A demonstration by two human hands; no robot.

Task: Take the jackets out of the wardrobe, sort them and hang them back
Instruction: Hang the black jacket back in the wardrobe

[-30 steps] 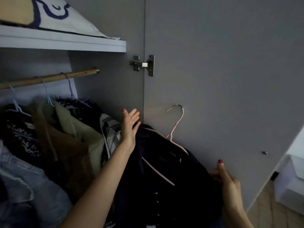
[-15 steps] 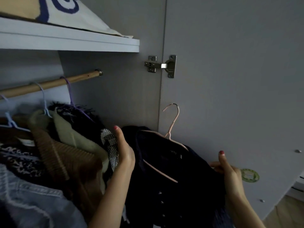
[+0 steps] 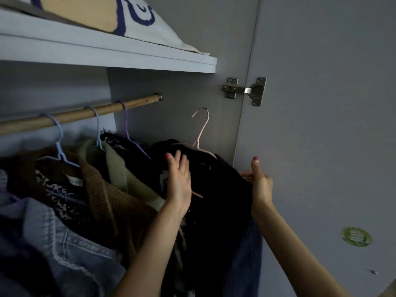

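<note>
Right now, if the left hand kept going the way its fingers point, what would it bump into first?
Probably the dark navy jacket on the pink wire hanger; the open left hand points up along it, though depth is unclear.

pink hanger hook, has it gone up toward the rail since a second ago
Yes. The pink hanger hook has risen: earlier it hung well below the door hinge, now it sits just under it, near the wooden rail end but not yet on it.

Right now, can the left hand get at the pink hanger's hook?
Probably yes: the left hand is open just below the pink hanger, whose hook stands free of the rail with nothing between.
</note>
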